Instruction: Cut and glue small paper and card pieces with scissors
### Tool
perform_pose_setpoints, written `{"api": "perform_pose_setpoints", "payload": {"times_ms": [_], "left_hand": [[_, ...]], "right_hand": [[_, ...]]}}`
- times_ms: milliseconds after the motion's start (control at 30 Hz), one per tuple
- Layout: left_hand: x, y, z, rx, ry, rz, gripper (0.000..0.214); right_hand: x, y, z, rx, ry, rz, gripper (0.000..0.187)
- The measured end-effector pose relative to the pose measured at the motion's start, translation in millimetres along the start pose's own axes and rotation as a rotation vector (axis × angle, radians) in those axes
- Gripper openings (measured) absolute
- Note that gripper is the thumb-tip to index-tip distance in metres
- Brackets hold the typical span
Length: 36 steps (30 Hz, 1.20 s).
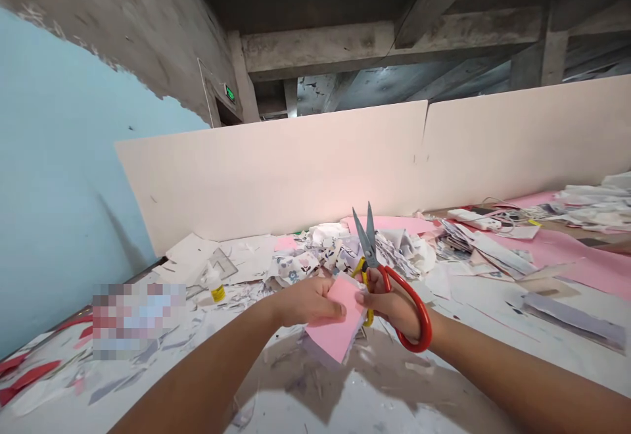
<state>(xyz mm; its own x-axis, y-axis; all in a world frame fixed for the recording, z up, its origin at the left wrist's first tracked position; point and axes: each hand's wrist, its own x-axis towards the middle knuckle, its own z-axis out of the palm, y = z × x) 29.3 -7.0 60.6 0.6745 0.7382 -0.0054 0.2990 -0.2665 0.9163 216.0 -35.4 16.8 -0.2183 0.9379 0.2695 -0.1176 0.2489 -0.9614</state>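
Observation:
Between both hands is a piece of pink paper (335,337), tilted above the table, with a pale layer at its edges. My left hand (310,302) pinches its left side, thumb on top. On the opposite edge, the thumb of my right hand (392,299) presses the paper. The same hand also carries a pair of scissors (371,243); their red handle loops around the hand, and the parted blades point up and away. A yellow handle-like part (369,317) shows by the right fingers; whether it belongs to the scissors I cannot tell.
Behind my hands lies a heap of patterned and white scraps (315,256). A small glue bottle (215,286) stands left. Pink sheets (582,260) and a white power strip (474,218) lie right. A pale board (296,171) walls off the back.

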Motion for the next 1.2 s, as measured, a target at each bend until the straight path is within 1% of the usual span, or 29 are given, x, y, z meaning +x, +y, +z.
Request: {"api": "perform_pose_setpoints", "payload": {"times_ms": [33, 100, 200, 267, 367, 500, 600, 700, 800, 900, 967, 1033, 1133, 1200], "left_hand": [[0.1, 0.2, -0.8, 0.027, -0.033, -0.013, 0.021], [0.5, 1.1, -2.6, 0.078, -0.142, -0.050, 0.025], [1.6, 0.7, -3.9, 0.086, -0.198, -0.042, 0.031], [2.6, -1.4, -3.7, 0.078, -0.189, -0.043, 0.033], [4.5, -5.3, -3.2, 0.057, -0.141, -0.024, 0.035], [7.1, -8.4, -4.3, 0.006, -0.106, -0.008, 0.037], [8.8, -10.0, -4.7, 0.050, -0.069, -0.035, 0.035], [9.5, -11.4, -3.2, 0.135, -0.069, -0.049, 0.032], [9.0, -10.9, -2.6, 0.201, -0.065, -0.057, 0.034], [8.6, -9.5, -6.2, 0.219, -0.112, -0.053, 0.039], [9.0, -9.6, -10.9, 0.219, -0.147, -0.050, 0.041], [9.8, -10.6, -15.7, 0.209, -0.158, -0.053, 0.041], [10.9, -12.8, -20.9, 0.153, -0.130, -0.063, 0.035], [11.4, -14.2, -22.6, 0.118, -0.113, -0.065, 0.032]], "right_hand": [[-0.3, 0.7, -0.2, -0.027, -0.001, -0.009, 0.032], [-1.0, 0.0, 0.5, -0.070, 0.012, -0.023, 0.029], [-3.0, -5.8, 3.5, -0.124, 0.051, -0.030, 0.024], [-4.7, -10.5, 5.3, -0.165, 0.066, -0.036, 0.022], [-5.4, -13.5, 5.3, -0.201, 0.083, -0.044, 0.023], [-2.4, -8.5, 1.4, -0.215, 0.094, -0.054, 0.015], [-1.2, -5.5, 0.0, -0.268, 0.122, -0.042, 0.014], [-2.0, -6.3, 0.3, -0.355, 0.105, -0.076, 0.015], [-2.2, -5.9, -0.5, -0.430, 0.091, -0.121, 0.012], [-0.1, -2.2, -3.3, -0.450, 0.104, -0.107, 0.009], [2.0, 0.0, -5.2, -0.442, 0.144, -0.095, 0.011], [3.5, 0.2, -6.1, -0.449, 0.211, -0.099, 0.013], [3.1, -4.4, -4.7, -0.518, 0.291, -0.104, 0.012], [1.3, -8.8, -2.3, -0.548, 0.310, -0.098, 0.012]]}}
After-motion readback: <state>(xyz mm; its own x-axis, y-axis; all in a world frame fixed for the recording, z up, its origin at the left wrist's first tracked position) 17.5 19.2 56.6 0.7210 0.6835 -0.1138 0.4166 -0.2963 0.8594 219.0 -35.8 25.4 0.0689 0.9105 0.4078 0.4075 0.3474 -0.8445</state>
